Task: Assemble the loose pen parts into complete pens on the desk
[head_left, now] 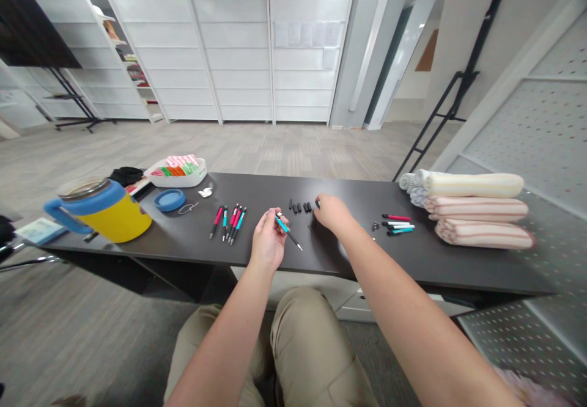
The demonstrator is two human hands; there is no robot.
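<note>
My left hand [268,240] is closed around a teal pen [287,232] with a black lower part, its tip pointing down to the right. My right hand [334,216] reaches down to the tabletop, fingers pinched at a small black piece [317,204]. Next to those fingertips, several short black tube-like pieces [299,208] lie in a row. Left of my left hand, several red and teal pens [234,223] with black ends rest side by side. To the right of my right hand are red, white and teal pen barrels [400,225] and some tiny parts [376,226], too small to name.
The dark table [362,193] carries a yellow and blue mug [114,214], a blue lid [169,200] and a white basket [181,179] of colourful packets at left. Rolled cloths [477,208] are stacked at right, beside a perforated panel [541,126].
</note>
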